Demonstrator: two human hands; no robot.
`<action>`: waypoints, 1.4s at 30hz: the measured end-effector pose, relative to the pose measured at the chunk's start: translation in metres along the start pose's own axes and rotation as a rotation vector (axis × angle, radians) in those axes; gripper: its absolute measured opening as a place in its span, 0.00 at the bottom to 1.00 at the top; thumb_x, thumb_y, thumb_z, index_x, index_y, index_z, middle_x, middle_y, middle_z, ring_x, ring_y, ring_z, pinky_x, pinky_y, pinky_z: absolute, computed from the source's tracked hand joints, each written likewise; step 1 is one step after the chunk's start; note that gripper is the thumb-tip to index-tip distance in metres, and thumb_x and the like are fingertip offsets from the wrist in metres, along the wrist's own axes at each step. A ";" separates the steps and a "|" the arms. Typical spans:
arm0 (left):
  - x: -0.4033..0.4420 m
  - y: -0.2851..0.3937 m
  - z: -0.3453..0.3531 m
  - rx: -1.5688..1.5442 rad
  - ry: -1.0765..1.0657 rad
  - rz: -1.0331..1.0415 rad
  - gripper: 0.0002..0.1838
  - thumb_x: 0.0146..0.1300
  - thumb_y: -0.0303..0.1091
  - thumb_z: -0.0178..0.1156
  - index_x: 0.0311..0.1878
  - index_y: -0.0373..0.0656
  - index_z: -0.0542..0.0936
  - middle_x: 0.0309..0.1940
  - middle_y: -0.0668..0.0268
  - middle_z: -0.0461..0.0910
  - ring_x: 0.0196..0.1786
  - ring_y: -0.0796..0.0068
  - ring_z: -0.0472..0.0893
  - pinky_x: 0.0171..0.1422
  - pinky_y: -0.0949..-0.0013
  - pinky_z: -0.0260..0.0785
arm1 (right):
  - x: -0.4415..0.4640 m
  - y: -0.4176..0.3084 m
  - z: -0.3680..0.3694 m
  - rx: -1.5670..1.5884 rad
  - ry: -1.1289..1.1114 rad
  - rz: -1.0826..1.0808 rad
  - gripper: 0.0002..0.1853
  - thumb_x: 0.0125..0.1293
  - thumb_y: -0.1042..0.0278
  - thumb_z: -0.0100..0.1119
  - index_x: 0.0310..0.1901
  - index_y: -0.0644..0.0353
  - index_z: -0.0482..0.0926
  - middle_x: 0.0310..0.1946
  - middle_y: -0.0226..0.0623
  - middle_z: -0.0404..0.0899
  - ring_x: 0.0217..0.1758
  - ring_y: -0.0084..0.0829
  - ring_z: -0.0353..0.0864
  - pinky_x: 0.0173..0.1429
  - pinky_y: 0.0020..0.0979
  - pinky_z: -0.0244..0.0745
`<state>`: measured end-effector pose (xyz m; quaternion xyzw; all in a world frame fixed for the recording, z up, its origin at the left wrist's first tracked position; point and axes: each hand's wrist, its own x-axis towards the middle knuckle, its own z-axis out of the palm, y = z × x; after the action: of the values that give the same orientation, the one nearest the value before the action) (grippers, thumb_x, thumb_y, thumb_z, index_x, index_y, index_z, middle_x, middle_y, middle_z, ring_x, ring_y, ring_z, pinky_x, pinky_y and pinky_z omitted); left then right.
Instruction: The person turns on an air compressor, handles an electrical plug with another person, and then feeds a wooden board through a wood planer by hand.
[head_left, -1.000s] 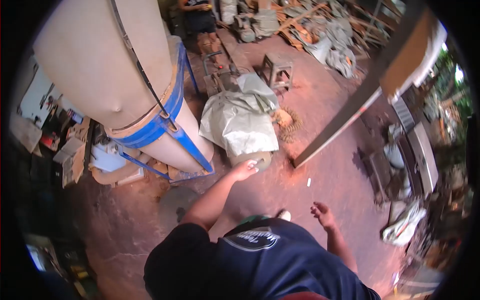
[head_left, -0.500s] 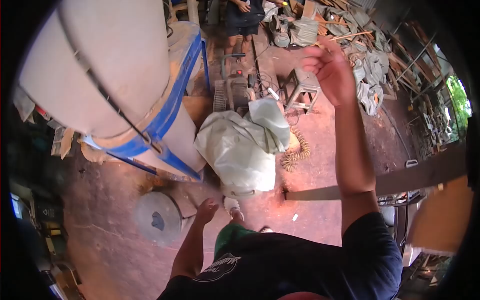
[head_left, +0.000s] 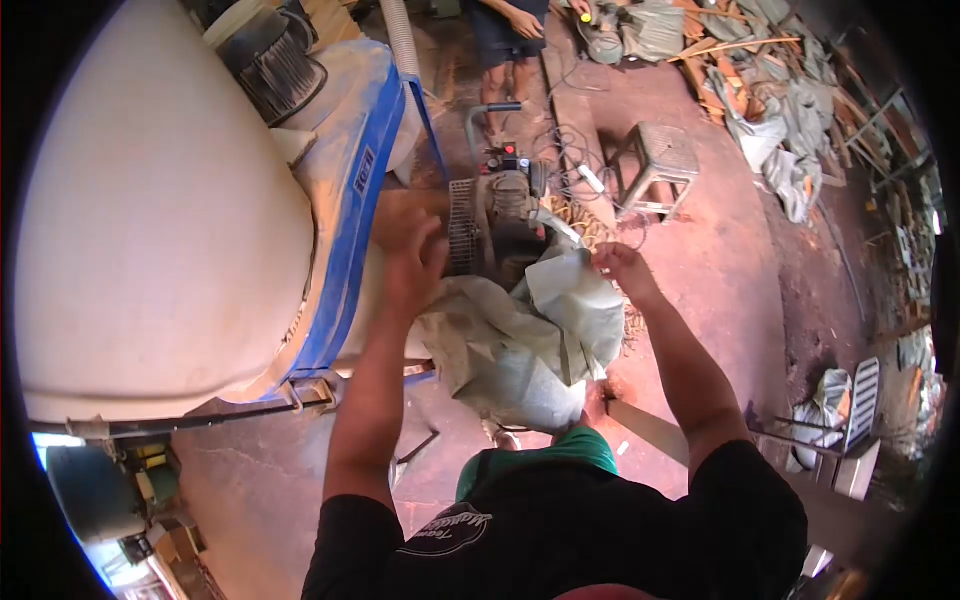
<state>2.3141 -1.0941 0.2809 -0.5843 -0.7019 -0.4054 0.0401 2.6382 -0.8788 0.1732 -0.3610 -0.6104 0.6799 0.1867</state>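
My left hand [head_left: 413,268] is raised beside the wire guard of a machine that looks like an air compressor [head_left: 510,200]. Its fingers are loosely bent and apart, slightly blurred, with nothing seen in them. A pale, crumpled sack [head_left: 520,350] lies over the compressor's near end, in front of my body. At the sack's upper right corner is my right hand [head_left: 622,268], fingers pinched together beside a small dark piece. Whether they grip that piece or the sack's edge I cannot tell. A pale, slim tool or hose end [head_left: 560,225] lies just above.
A large dust collector with a blue band [head_left: 365,190] and a bulging bag [head_left: 150,220] fills the left side. To the right stands a stool [head_left: 660,160]. Another person [head_left: 508,35] stands beyond the compressor. Scrap wood and sacks [head_left: 760,110] are piled at upper right.
My right hand has come down from high on the right to the sack's corner. My left hand has risen from beside my body. The view has shifted, showing more of the compressor.
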 end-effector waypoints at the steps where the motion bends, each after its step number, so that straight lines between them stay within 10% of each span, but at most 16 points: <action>1: 0.033 0.008 -0.014 0.183 0.014 0.012 0.16 0.59 0.32 0.61 0.51 0.41 0.77 0.56 0.51 0.74 0.62 0.49 0.70 0.67 0.54 0.61 | 0.017 -0.005 0.000 0.040 0.046 -0.001 0.11 0.67 0.65 0.53 0.48 0.58 0.78 0.40 0.26 0.79 0.43 0.20 0.77 0.45 0.24 0.71; 11: 0.138 -0.066 -0.036 1.017 -0.250 -0.097 0.32 0.62 0.42 0.58 0.69 0.51 0.62 0.73 0.54 0.53 0.75 0.50 0.49 0.76 0.48 0.41 | 0.225 -0.004 0.001 -0.293 0.049 -0.219 0.15 0.66 0.59 0.57 0.43 0.65 0.80 0.34 0.37 0.83 0.40 0.32 0.81 0.50 0.31 0.73; 16: 0.144 -0.072 -0.029 1.042 -0.352 -0.196 0.36 0.63 0.45 0.56 0.72 0.52 0.57 0.74 0.55 0.49 0.76 0.52 0.47 0.77 0.48 0.39 | 0.322 0.015 0.034 -0.736 0.125 -0.329 0.22 0.63 0.55 0.55 0.50 0.66 0.78 0.52 0.52 0.77 0.58 0.47 0.75 0.61 0.41 0.69; 23: 0.149 -0.072 -0.029 1.018 -0.391 -0.201 0.36 0.60 0.44 0.58 0.71 0.51 0.59 0.74 0.54 0.51 0.76 0.51 0.48 0.77 0.50 0.40 | 0.408 0.019 0.077 -0.929 -0.177 0.054 0.23 0.65 0.57 0.47 0.55 0.64 0.75 0.55 0.54 0.75 0.61 0.47 0.73 0.64 0.42 0.68; 25: 0.151 -0.072 -0.027 0.997 -0.389 -0.200 0.37 0.59 0.44 0.59 0.71 0.50 0.60 0.73 0.54 0.52 0.76 0.51 0.50 0.77 0.50 0.40 | 0.436 0.036 0.081 -1.074 -0.359 -0.034 0.28 0.68 0.61 0.42 0.67 0.65 0.63 0.72 0.49 0.53 0.76 0.43 0.52 0.72 0.43 0.56; 34: 0.154 -0.073 -0.026 0.969 -0.409 -0.197 0.36 0.59 0.45 0.59 0.71 0.50 0.61 0.73 0.54 0.52 0.76 0.51 0.50 0.77 0.50 0.39 | 0.438 0.043 0.099 -1.086 -0.172 0.118 0.28 0.71 0.66 0.36 0.72 0.62 0.52 0.76 0.43 0.41 0.78 0.43 0.45 0.68 0.46 0.63; 42: 0.156 -0.070 -0.026 0.983 -0.419 -0.218 0.36 0.59 0.45 0.58 0.71 0.50 0.61 0.73 0.54 0.52 0.75 0.50 0.50 0.77 0.49 0.40 | 0.432 0.036 0.096 -1.172 -0.230 -0.067 0.19 0.69 0.66 0.41 0.56 0.61 0.77 0.63 0.46 0.70 0.68 0.44 0.67 0.59 0.43 0.74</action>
<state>2.1950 -0.9870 0.3446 -0.4889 -0.8581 0.0939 0.1257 2.2869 -0.6517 0.0244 -0.3085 -0.9110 0.2584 -0.0897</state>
